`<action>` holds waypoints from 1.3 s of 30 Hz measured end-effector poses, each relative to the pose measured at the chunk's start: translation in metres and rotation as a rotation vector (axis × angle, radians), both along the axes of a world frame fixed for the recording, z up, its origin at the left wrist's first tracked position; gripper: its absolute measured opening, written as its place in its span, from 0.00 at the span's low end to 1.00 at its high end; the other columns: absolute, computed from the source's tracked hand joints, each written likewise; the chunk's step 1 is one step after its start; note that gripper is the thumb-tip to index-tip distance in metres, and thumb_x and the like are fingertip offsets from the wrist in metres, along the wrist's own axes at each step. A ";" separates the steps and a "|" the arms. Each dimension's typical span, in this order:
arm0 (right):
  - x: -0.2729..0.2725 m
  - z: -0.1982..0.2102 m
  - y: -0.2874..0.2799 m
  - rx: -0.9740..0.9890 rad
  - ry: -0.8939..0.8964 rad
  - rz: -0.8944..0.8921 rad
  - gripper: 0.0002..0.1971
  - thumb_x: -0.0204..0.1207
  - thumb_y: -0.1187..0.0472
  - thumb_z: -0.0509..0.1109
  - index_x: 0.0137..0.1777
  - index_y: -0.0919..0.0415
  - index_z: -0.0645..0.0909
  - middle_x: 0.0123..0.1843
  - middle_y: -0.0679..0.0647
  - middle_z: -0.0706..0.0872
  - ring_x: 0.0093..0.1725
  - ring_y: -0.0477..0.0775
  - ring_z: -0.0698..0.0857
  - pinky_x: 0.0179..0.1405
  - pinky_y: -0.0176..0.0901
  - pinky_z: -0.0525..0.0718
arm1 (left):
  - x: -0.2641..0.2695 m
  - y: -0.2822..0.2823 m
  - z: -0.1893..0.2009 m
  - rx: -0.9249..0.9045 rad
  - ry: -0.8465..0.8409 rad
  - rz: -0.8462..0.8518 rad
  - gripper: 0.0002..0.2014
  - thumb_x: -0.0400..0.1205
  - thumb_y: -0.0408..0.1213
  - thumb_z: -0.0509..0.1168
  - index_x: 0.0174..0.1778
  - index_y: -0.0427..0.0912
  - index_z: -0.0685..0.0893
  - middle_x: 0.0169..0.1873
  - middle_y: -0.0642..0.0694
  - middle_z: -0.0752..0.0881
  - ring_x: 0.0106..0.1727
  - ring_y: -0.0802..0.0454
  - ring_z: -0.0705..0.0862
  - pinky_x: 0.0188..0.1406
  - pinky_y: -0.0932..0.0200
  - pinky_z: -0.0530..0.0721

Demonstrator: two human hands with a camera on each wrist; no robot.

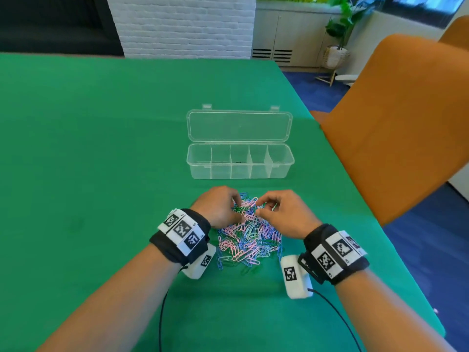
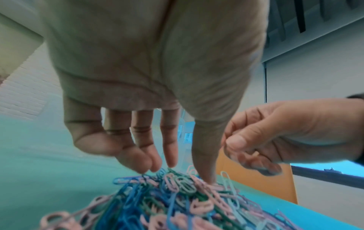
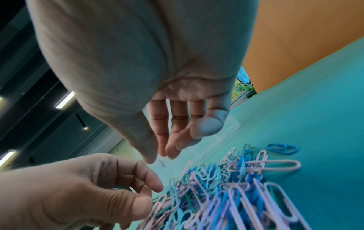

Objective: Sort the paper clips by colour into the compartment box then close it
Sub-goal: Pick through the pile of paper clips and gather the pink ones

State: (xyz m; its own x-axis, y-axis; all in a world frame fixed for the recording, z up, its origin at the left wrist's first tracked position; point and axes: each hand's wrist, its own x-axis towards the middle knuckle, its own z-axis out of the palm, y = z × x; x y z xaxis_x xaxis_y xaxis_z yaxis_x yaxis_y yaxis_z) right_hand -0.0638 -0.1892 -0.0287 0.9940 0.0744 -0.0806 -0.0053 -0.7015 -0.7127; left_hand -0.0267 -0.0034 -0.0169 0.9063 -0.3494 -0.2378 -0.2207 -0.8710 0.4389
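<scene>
A heap of pink, blue and green paper clips lies on the green table between my wrists. My left hand reaches down onto the heap's far edge; its fingertips and thumb touch the clips with nothing gripped. My right hand hovers just right of it, fingers curled and thumb close to the index finger; whether a clip is pinched there is not visible. The clear compartment box stands beyond the heap, its lid swung open and its several compartments bare.
An orange chair back stands close at the table's right edge. A single blue clip lies apart from the heap. Camera cables trail from both wrists toward me.
</scene>
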 end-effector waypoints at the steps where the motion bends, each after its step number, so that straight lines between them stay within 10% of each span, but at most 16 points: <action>1: 0.004 0.000 0.001 -0.012 -0.011 -0.010 0.02 0.77 0.56 0.75 0.48 0.50 0.87 0.35 0.45 0.84 0.29 0.42 0.79 0.37 0.39 0.79 | 0.000 -0.002 0.000 0.002 -0.011 0.030 0.19 0.71 0.54 0.79 0.52 0.51 0.85 0.48 0.51 0.85 0.50 0.49 0.83 0.52 0.53 0.83; 10: 0.031 -0.004 0.012 -0.340 0.049 -0.017 0.10 0.78 0.52 0.70 0.57 0.49 0.86 0.53 0.49 0.89 0.52 0.54 0.86 0.57 0.50 0.85 | 0.002 -0.010 0.001 -0.030 0.001 0.071 0.09 0.74 0.41 0.78 0.48 0.47 0.87 0.41 0.51 0.84 0.43 0.52 0.83 0.43 0.59 0.78; 14: 0.029 -0.002 0.011 -0.349 0.037 -0.037 0.05 0.78 0.55 0.70 0.49 0.49 0.87 0.48 0.49 0.89 0.49 0.54 0.86 0.53 0.49 0.86 | 0.000 -0.008 0.003 -0.057 0.003 0.072 0.08 0.76 0.33 0.75 0.48 0.47 0.87 0.41 0.50 0.85 0.42 0.51 0.83 0.43 0.59 0.78; 21: 0.033 -0.001 0.010 -0.248 0.049 -0.002 0.14 0.80 0.52 0.67 0.65 0.47 0.82 0.47 0.45 0.86 0.50 0.51 0.85 0.57 0.50 0.85 | 0.003 0.000 0.002 -0.136 0.038 0.078 0.12 0.78 0.30 0.71 0.56 0.46 0.87 0.43 0.51 0.88 0.42 0.54 0.85 0.38 0.62 0.81; 31: 0.046 0.004 0.000 -0.165 0.119 0.065 0.06 0.80 0.59 0.71 0.41 0.51 0.83 0.42 0.45 0.86 0.43 0.47 0.85 0.52 0.51 0.87 | 0.015 -0.005 -0.005 -0.229 0.090 0.108 0.20 0.81 0.25 0.64 0.65 0.49 0.85 0.54 0.55 0.88 0.49 0.60 0.84 0.54 0.65 0.81; 39: 0.043 0.038 -0.016 0.134 0.235 -0.089 0.07 0.77 0.67 0.73 0.38 0.57 0.85 0.40 0.57 0.89 0.37 0.49 0.84 0.46 0.46 0.87 | 0.007 0.000 0.021 -0.343 0.156 0.254 0.17 0.80 0.24 0.66 0.55 0.52 0.88 0.43 0.53 0.88 0.42 0.58 0.85 0.36 0.74 0.80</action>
